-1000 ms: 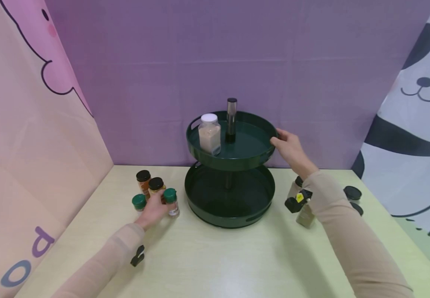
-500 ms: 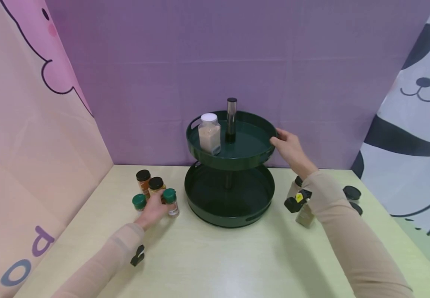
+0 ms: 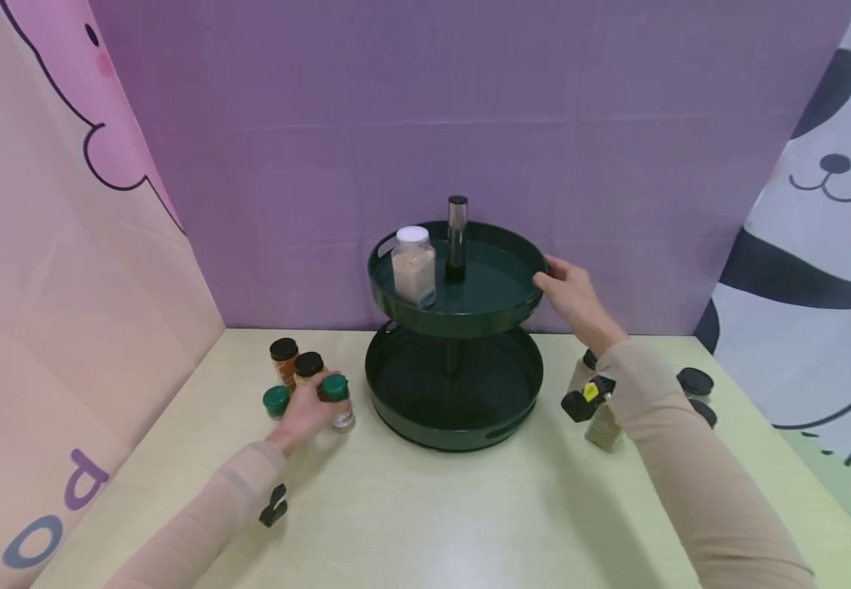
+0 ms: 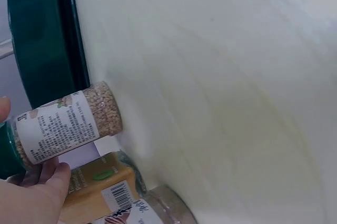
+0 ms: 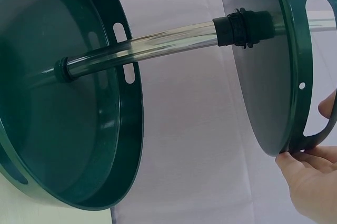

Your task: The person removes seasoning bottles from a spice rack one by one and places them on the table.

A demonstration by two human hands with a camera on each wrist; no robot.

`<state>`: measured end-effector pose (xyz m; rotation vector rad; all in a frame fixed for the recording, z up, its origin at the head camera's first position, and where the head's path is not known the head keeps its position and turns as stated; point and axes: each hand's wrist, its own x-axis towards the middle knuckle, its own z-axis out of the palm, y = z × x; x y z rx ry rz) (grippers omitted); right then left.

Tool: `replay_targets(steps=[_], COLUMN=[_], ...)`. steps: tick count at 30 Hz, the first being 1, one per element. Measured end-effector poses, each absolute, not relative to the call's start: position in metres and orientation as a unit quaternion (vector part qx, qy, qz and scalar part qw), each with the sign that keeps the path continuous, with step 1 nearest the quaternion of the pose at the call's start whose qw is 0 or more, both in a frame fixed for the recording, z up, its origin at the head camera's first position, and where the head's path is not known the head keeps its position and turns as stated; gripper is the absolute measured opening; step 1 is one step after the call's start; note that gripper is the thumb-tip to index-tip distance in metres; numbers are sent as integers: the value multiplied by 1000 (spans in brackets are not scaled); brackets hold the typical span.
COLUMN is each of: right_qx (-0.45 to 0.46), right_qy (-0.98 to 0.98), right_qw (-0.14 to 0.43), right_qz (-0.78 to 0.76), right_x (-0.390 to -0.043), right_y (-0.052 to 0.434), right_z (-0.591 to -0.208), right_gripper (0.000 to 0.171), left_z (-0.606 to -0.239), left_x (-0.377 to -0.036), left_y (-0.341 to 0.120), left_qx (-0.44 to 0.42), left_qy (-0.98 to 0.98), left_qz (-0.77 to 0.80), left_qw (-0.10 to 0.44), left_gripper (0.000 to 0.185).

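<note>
A dark green two-tier turntable (image 3: 470,323) stands at the back of the table, its tiers joined by a metal pole (image 5: 152,45). A white-lidded jar of pinkish powder (image 3: 414,266) sits on the upper tray's left side. My right hand (image 3: 571,293) grips the upper tray's right rim (image 5: 300,108), fingers curled at a handle slot. My left hand (image 3: 308,413) holds a green-lidded spice jar (image 3: 336,401) filled with pale seeds (image 4: 66,124), upright on the table left of the lower tray.
Three more spice jars (image 3: 293,372) cluster behind my left hand. Other jars and dark lids (image 3: 694,384) stand at the right, partly hidden by my right forearm. Printed cloth panels wall the table on three sides.
The upper tray has turned slightly under my right hand; the white-lidded jar has shifted a little left. My left hand stays on the green-lidded jar.
</note>
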<state>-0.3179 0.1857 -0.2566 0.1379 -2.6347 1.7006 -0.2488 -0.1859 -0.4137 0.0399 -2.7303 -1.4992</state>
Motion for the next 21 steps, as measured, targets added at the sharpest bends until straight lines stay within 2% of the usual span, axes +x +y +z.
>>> replay_targets(steps=[13,21], right_qx=[43,46], right_qy=[-838,-839], right_qw=[6,8], right_qz=[543,542], right_x=[-318,-319], right_y=[185,186], right_z=[-257,-259], right_gripper=[57,57], left_z=[-394,-365], left_x=[-247,-251], left_y=[-182,-184], left_qx=[12,-13], left_qy=[-861,-843], left_qz=[-509,-537], left_qw=[12,30], left_gripper=[60,60])
